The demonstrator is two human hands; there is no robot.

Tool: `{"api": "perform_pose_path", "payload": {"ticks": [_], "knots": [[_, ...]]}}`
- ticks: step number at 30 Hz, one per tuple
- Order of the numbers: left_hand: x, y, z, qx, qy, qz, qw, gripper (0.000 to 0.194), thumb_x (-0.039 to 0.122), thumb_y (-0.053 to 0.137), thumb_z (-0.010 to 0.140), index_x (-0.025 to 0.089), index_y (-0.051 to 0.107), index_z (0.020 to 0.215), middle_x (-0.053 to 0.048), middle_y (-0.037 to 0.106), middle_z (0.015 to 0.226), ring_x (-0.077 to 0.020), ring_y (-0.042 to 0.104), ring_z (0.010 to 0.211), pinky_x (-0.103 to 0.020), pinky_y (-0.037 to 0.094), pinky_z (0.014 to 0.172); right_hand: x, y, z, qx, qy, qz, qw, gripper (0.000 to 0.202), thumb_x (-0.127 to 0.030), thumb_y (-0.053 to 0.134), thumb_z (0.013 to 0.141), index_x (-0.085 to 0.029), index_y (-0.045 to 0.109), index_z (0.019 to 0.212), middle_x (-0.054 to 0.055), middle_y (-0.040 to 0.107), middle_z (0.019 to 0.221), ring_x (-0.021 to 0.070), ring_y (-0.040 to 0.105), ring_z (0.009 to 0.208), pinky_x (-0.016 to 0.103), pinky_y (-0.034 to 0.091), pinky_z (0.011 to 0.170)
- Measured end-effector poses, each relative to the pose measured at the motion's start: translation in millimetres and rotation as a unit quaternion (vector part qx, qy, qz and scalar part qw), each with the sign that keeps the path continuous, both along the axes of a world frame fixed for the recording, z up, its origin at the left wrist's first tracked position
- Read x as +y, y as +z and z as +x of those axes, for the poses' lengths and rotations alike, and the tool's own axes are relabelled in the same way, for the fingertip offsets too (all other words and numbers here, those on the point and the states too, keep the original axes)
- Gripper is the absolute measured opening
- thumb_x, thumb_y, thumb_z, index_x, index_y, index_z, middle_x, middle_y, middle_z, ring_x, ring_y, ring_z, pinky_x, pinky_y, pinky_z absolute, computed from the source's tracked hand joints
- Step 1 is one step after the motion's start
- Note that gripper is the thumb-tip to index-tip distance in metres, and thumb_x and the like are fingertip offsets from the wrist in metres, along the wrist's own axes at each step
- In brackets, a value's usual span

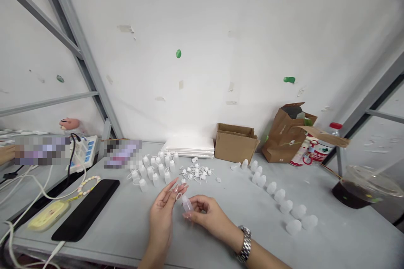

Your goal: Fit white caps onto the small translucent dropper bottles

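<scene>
Head view, hands [208, 215] with bottle [187, 206], gray table [129, 214], tape-marked white wall [205, 59]

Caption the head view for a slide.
Left hand holding a white ring beside the small bottle in the right hand, loose caps beyond on the grey table.

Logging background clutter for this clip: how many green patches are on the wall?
3: the far-left patch, beyond the left metal post; the middle patch, highest; the right patch, above the paper bag. Others may be hidden.
</scene>
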State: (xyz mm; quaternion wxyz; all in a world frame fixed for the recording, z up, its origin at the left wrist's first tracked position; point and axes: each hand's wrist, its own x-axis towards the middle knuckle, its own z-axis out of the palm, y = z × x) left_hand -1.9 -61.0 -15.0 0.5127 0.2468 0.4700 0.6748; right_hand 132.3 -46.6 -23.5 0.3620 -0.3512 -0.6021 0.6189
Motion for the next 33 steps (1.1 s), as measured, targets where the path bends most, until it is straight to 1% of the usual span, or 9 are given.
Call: {"api": "perform_pose_path", "payload": {"ticks": [2, 5, 10, 14, 17, 21, 24, 30, 33], "knots": [[-2, 0.0, 1, 0.002, -0.017, 0.004, 1.000, 0.047, 0.036, 0.068, 0.064, 0.014, 0.059, 0.104, -0.010, 0.072, 0.091, -0.0246, 0.063, 0.095, -0.034, 0.046, 0.087, -1, 0.2, 0, -0.014, 0.010, 0.009, 1.000, 0.033, -0.040, 0.071, 0.065, -0.016, 0.067, 0.087, -0.002, 0.060, 0.061, 0.0103, 0.050, 0.054, 0.023, 0.040, 0.058], [-5, 0.4, 4, 0.029, -0.034, 0.008, 0.999, 0.053, 0.036, 0.066, 0.066, 0.015, 0.055, 0.114, -0.009, 0.072, 0.092, -0.0235, 0.063, 0.097, -0.031, 0.046, 0.086, -1, -0.4, -1, -0.032, -0.004, 0.023, 0.999, 0.031, -0.037, 0.070, 0.067, -0.017, 0.067, 0.089, -0.003, 0.058, 0.059, 0.0101, 0.049, 0.053, 0.023, 0.039, 0.056], [-6, 4.6, 9, 0.056, -0.033, 0.023, 0.998, 0.078, 0.036, 0.066, 0.068, 0.022, 0.029, 0.135, -0.003, 0.073, 0.084, -0.0181, 0.063, 0.096, -0.029, 0.043, 0.088, -1, -2.2, -1, -0.027, -0.037, 0.018, 0.999, 0.025, -0.032, 0.072, 0.064, -0.018, 0.068, 0.084, -0.003, 0.058, 0.061, 0.0112, 0.048, 0.057, 0.023, 0.039, 0.058], [-4, 6.3, 10, 0.055, -0.027, 0.013, 0.998, 0.088, 0.036, 0.067, 0.067, 0.021, 0.017, 0.139, -0.002, 0.073, 0.073, -0.0187, 0.066, 0.087, -0.032, 0.045, 0.086, 0, -3.0, -3, 0.007, -0.047, 0.008, 0.999, 0.026, -0.033, 0.075, 0.060, -0.017, 0.067, 0.080, -0.003, 0.060, 0.064, 0.0121, 0.050, 0.061, 0.024, 0.040, 0.062], [-4, 5.8, 10, 0.035, -0.052, 0.027, 0.998, 0.090, 0.038, 0.066, 0.068, 0.019, 0.014, 0.140, -0.003, 0.072, 0.074, -0.0210, 0.065, 0.089, -0.034, 0.046, 0.084, 1, -2.0, -3, 0.030, -0.060, -0.022, 0.997, 0.029, -0.036, 0.077, 0.057, -0.016, 0.066, 0.076, -0.003, 0.059, 0.062, 0.0117, 0.051, 0.060, 0.024, 0.040, 0.061], [-4, 7.6, 11, 0.026, -0.110, 0.024, 0.993, 0.084, 0.039, 0.067, 0.067, 0.019, 0.025, 0.137, -0.006, 0.072, 0.082, -0.0221, 0.063, 0.092, -0.031, 0.047, 0.080, 2, -2.0, -4, 0.025, -0.058, -0.030, 0.998, 0.030, -0.039, 0.077, 0.053, -0.016, 0.064, 0.067, -0.003, 0.059, 0.060, 0.0114, 0.049, 0.056, 0.024, 0.039, 0.058], [-5, 10.8, 11, 0.027, -0.141, 0.002, 0.990, 0.075, 0.040, 0.066, 0.068, 0.021, 0.035, 0.133, -0.008, 0.071, 0.089, -0.0233, 0.062, 0.094, -0.030, 0.048, 0.077, 1, -3.8, -4, 0.026, -0.048, -0.015, 0.998, 0.028, -0.039, 0.076, 0.055, -0.016, 0.064, 0.066, -0.003, 0.059, 0.060, 0.0115, 0.049, 0.056, 0.024, 0.038, 0.057], [-7, 8.4, 14, -0.029, -0.092, 0.022, 0.995, 0.058, 0.038, 0.065, 0.068, 0.019, 0.050, 0.121, -0.011, 0.070, 0.097, -0.0259, 0.059, 0.103, -0.035, 0.045, 0.087, 2, -4.3, -5, 0.038, -0.092, -0.007, 0.995, 0.027, -0.038, 0.074, 0.060, -0.016, 0.068, 0.075, -0.001, 0.062, 0.063, 0.0127, 0.051, 0.058, 0.025, 0.040, 0.059], [-9, 4.7, 16, -0.037, -0.076, 0.029, 0.996, 0.044, 0.037, 0.065, 0.068, 0.019, 0.059, 0.108, -0.010, 0.069, 0.100, -0.0252, 0.056, 0.108, -0.036, 0.041, 0.093, 4, -2.7, -4, 0.034, -0.107, -0.011, 0.994, 0.029, -0.039, 0.073, 0.060, -0.016, 0.067, 0.077, 0.001, 0.064, 0.066, 0.0142, 0.054, 0.061, 0.026, 0.042, 0.062]]}}
